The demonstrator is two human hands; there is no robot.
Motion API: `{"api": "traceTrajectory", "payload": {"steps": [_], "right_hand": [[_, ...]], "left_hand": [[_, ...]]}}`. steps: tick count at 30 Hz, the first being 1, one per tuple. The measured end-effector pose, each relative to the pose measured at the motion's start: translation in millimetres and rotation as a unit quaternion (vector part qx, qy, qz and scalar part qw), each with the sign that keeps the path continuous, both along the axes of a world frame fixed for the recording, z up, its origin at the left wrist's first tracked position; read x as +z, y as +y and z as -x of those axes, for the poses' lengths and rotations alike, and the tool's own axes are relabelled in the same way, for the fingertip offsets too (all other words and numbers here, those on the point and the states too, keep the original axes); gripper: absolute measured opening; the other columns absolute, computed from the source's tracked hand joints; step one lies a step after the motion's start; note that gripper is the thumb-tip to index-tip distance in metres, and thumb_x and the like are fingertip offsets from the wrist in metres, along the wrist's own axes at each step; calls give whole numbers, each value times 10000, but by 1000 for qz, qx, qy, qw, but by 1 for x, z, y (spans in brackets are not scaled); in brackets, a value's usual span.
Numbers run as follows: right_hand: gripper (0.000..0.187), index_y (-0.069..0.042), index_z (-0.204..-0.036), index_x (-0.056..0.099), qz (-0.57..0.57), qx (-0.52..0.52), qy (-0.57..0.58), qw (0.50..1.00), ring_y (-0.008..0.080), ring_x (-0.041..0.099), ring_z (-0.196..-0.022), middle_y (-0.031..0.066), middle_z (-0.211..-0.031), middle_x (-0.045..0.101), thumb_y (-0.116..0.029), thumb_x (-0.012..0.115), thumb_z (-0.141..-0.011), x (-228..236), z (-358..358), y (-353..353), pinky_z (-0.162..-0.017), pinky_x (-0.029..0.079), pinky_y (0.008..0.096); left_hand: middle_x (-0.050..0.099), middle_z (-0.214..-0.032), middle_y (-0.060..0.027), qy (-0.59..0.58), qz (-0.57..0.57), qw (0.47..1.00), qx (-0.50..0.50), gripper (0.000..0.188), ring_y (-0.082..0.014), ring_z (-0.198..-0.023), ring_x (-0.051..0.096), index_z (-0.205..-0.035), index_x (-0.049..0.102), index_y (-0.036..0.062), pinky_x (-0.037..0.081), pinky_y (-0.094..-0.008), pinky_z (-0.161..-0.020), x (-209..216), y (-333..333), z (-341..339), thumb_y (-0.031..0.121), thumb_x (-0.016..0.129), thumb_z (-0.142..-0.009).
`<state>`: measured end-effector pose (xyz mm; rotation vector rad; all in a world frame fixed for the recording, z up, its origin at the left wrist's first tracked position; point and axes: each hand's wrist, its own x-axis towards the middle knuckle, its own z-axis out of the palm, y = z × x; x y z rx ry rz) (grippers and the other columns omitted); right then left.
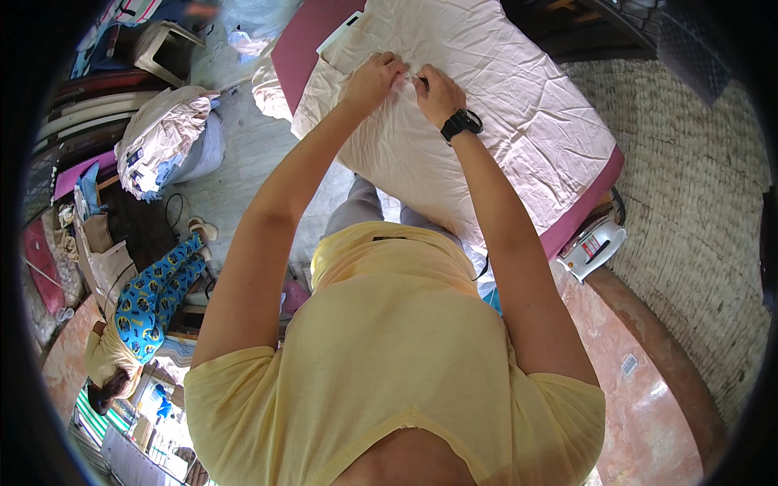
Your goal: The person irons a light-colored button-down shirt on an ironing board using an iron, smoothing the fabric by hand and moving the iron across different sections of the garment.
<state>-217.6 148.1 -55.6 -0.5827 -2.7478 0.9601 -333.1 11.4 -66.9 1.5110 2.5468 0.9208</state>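
A wide cream cloth (pixel 478 77), creased all over, lies spread on a table padded in dark pink (pixel 301 50). Over its near left part, my left hand (pixel 374 79) pinches a gathered bit of the cloth between bent fingers. Close by on the right, my right hand (pixel 440 95), with a black watch (pixel 462 123) on the wrist, has its fingers curled. A small dark thing (pixel 425 83) shows at those fingertips, too small to name. The two hands are a few finger-widths apart, and the cloth between them is drawn up.
A white iron-like appliance (pixel 593 245) sits by the table's near right corner. Bundled cloth (pixel 166 134) stands on the floor at left, near a plastic stool (pixel 162 53). Another person (pixel 154 304) in blue patterned trousers is at the lower left. A stone-patterned surface (pixel 689 186) extends along the right.
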Motion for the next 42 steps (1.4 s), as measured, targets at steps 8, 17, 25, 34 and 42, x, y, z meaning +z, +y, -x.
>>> {"api": "traceTrajectory", "payload": {"steps": [8, 17, 25, 34, 42], "right_hand": [[168, -112, -976, 564, 17, -7, 21, 1000, 350, 648, -864, 109, -903, 650, -230, 638, -882, -6, -1, -2, -696, 500, 485], [120, -124, -975, 568, 7, 9, -3, 1000, 333, 647, -878, 86, -913, 656, -217, 600, -905, 5, 0, -6, -710, 508, 490], [94, -107, -940, 588, -27, 24, 4, 999, 347, 646, -850, 95, -909, 674, -186, 605, -892, 3, 11, -6, -689, 502, 471], [94, -117, -932, 595, -42, 27, -11, 999, 349, 657, -829, 92, -908, 688, -188, 608, -872, 7, 15, -7, -672, 510, 477], [261, -103, -973, 603, 4, -140, 163, 977, 328, 677, -735, 117, -787, 680, -287, 729, -838, 22, -36, 36, -626, 506, 440]], "left_hand": [[606, -985, -48, 31, -17, 999, -22, 157, -272, -986, 579, -952, 622, 94, 501, -383, -841, -4, 2, 6, 64, 634, -798], [609, -984, -58, 13, -3, 999, -50, 75, -272, -988, 576, -949, 606, 84, 497, -391, -838, -5, 4, 13, 120, 611, -884], [609, -982, -75, 24, -4, 998, -54, 90, -280, -981, 579, -953, 602, 60, 495, -389, -843, -6, 2, 13, 126, 610, -892], [595, -947, -107, -7, -29, 999, -20, 94, -329, -958, 572, -941, 564, 43, 476, -414, -810, -2, 1, 7, 77, 621, -874], [641, -851, -158, -172, 368, 914, -24, 107, -347, -830, 638, -920, 662, 6, 510, -407, -747, 40, -100, 6, 108, 657, -889]]}}
